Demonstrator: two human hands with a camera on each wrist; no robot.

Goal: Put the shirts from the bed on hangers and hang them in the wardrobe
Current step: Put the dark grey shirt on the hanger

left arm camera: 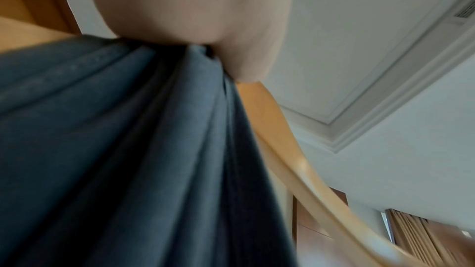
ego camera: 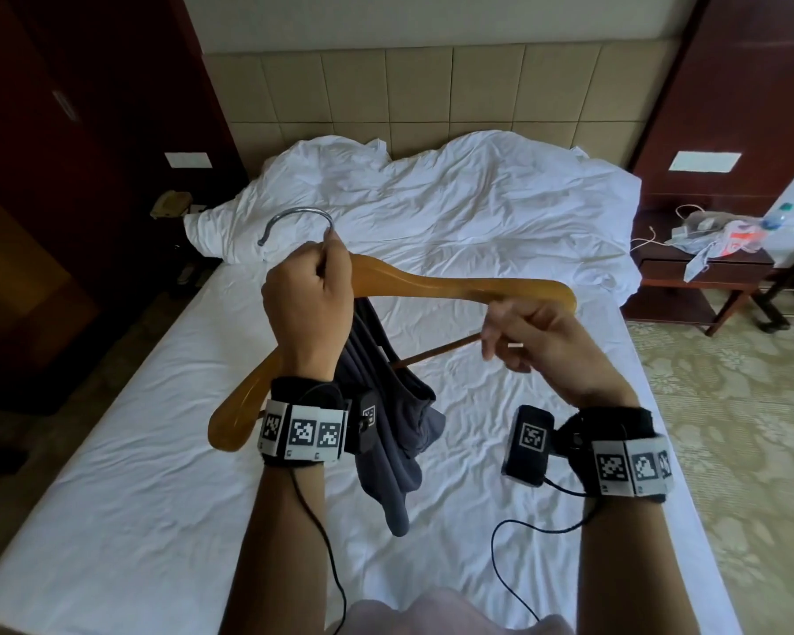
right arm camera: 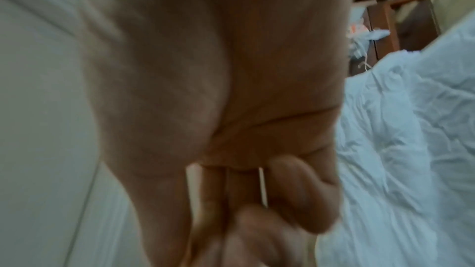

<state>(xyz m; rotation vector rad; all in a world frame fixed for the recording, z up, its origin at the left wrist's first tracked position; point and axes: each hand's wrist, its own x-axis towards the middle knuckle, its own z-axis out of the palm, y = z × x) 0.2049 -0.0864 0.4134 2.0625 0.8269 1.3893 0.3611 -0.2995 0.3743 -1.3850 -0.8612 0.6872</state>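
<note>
Over the white bed (ego camera: pixel 111 497), the left hand (ego camera: pixel 306 304) grips the hanger (ego camera: pixel 454 286) and bunched dark shirt (ego camera: pixel 386 428), while the right hand (ego camera: pixel 530 336) pinches its low bar, long side left to right.

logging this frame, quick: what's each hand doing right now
Left hand: grips the wooden hanger at its neck, with the dark grey shirt.
Right hand: fingers curled around the hanger's lower bar.

A crumpled white duvet (ego camera: pixel 436 199) lies heaped against the beige padded headboard (ego camera: pixel 413 93). On the dark wooden nightstand (ego camera: pixel 707 277) by the bed's right edge sit plastic bags (ego camera: pixel 725 236), a bottle (ego camera: pixel 778 217) and a cable (ego camera: pixel 656 231). A beige telephone (ego camera: pixel 170 203) sits by the left edge. Patterned carpet (ego camera: pixel 729 428) covers the floor.
</note>
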